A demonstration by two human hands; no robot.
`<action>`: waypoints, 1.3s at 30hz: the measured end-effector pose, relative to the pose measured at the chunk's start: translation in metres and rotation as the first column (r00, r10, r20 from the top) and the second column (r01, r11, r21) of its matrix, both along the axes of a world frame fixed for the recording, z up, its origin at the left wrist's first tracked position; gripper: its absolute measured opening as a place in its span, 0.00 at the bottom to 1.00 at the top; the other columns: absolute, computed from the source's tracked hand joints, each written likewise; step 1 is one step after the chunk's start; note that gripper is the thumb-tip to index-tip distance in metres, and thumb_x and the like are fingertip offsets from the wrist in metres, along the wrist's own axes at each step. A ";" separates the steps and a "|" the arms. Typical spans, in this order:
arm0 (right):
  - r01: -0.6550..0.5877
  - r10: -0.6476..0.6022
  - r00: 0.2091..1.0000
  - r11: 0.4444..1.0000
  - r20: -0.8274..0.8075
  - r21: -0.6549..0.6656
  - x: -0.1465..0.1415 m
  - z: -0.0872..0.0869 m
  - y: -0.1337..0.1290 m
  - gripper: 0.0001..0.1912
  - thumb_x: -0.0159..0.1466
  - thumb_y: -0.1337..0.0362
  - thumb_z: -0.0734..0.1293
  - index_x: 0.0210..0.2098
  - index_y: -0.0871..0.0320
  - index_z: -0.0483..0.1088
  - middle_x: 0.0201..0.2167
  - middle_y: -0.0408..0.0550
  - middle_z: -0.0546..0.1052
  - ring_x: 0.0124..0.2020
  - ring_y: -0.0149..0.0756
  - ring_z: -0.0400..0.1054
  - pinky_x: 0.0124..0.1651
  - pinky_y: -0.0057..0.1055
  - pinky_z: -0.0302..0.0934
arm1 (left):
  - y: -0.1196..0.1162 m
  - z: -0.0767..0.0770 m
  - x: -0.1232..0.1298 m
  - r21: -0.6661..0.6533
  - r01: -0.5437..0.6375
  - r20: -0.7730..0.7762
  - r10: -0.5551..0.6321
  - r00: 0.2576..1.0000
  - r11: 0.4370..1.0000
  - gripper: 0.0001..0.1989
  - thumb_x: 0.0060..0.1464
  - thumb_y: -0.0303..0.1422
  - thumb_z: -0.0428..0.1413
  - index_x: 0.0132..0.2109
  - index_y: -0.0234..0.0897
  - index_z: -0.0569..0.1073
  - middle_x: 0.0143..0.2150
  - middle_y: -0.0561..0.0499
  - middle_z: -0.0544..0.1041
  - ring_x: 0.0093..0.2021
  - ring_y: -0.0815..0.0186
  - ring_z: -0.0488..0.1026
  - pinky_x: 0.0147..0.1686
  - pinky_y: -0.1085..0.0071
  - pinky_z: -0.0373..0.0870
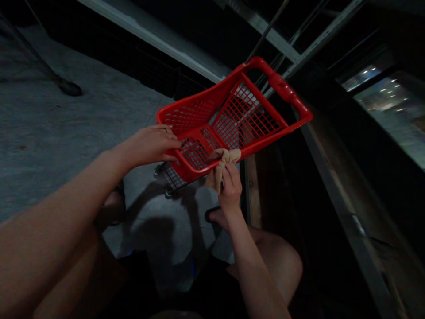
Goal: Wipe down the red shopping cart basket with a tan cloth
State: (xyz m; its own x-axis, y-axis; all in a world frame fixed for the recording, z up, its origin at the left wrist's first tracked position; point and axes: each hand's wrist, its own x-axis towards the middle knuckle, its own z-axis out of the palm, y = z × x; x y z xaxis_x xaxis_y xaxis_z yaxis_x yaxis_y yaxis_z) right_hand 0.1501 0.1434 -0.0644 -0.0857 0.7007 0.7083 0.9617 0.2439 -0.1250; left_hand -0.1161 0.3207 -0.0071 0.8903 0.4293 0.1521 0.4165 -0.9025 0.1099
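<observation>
A small red plastic shopping cart [202,133] with lattice walls stands tilted in view before my legs, its handle [282,88] toward the upper right. My left hand [154,144] grips the cart's near-left rim, thumb outside and fingers over the edge. In my right hand [230,186] is a tan cloth [226,157], bunched over the rim on the near long side. Part of the cloth hangs outside the basket and part lies over the inner edge. The palm side of my right hand is hidden.
Grey floor [109,106] spreads to the left, with a dark stand foot [69,87] on it. Metal shelf framing [325,40] rises behind the cart. A long dark ledge [345,212] runs along the right. My knees flank the cart's near end.
</observation>
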 end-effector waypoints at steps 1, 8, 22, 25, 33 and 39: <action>0.031 -0.031 0.999 0.999 0.008 0.024 0.002 -0.002 0.005 0.15 0.73 0.66 0.62 0.55 0.58 0.75 0.54 0.60 0.79 0.61 0.46 0.74 0.65 0.52 0.70 | 0.002 -0.002 -0.002 0.007 -0.013 0.026 0.013 1.000 1.000 0.11 0.62 0.40 0.62 0.47 0.40 0.79 0.50 0.46 0.83 0.57 0.54 0.76 0.63 0.59 0.63; 0.229 -0.222 0.972 0.969 -0.083 0.094 0.019 0.004 0.026 0.15 0.72 0.59 0.62 0.52 0.59 0.75 0.51 0.61 0.80 0.55 0.46 0.76 0.59 0.46 0.73 | -0.020 -0.014 0.025 0.101 -0.022 0.157 0.006 0.988 0.995 0.11 0.64 0.40 0.61 0.47 0.37 0.79 0.47 0.43 0.84 0.51 0.54 0.78 0.52 0.59 0.66; -0.017 0.016 0.994 1.000 -0.112 -0.012 -0.046 -0.024 -0.022 0.15 0.71 0.67 0.62 0.55 0.57 0.74 0.51 0.58 0.79 0.57 0.46 0.73 0.60 0.51 0.70 | -0.051 -0.022 0.061 0.139 -0.124 0.285 0.080 0.955 0.982 0.08 0.66 0.34 0.58 0.45 0.36 0.80 0.43 0.43 0.84 0.46 0.53 0.79 0.45 0.58 0.66; -0.022 0.020 0.998 0.999 -0.056 -0.030 -0.054 -0.028 -0.013 0.18 0.73 0.69 0.60 0.59 0.57 0.72 0.53 0.59 0.79 0.58 0.45 0.73 0.62 0.51 0.70 | -0.055 -0.018 0.062 0.143 -0.087 0.260 0.048 0.964 0.986 0.09 0.67 0.29 0.54 0.47 0.34 0.80 0.43 0.43 0.85 0.46 0.56 0.80 0.45 0.61 0.68; 0.316 -0.302 0.938 0.947 -0.173 0.063 -0.005 -0.010 -0.019 0.18 0.72 0.61 0.62 0.58 0.58 0.74 0.56 0.60 0.77 0.59 0.48 0.73 0.63 0.55 0.69 | -0.028 -0.014 0.010 0.203 -0.044 0.273 -0.014 0.962 0.978 0.04 0.61 0.31 0.61 0.42 0.36 0.80 0.43 0.46 0.84 0.51 0.60 0.80 0.61 0.63 0.67; 0.170 -0.179 0.980 0.980 -0.087 -0.099 -0.025 0.014 0.013 0.22 0.70 0.66 0.59 0.61 0.56 0.71 0.59 0.56 0.76 0.67 0.49 0.64 0.71 0.58 0.58 | -0.039 -0.022 0.014 0.343 -0.108 0.299 0.001 0.954 0.933 0.08 0.65 0.25 0.55 0.40 0.35 0.79 0.37 0.48 0.83 0.44 0.60 0.79 0.65 0.60 0.67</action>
State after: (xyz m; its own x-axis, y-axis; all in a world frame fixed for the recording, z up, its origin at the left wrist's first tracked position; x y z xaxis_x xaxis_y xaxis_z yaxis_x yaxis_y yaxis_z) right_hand 0.1256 0.1566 -0.0501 0.1085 0.7603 0.6405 0.9711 0.0568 -0.2319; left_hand -0.1020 0.2817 -0.0288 0.7605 0.3466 0.5491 0.4644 -0.8814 -0.0869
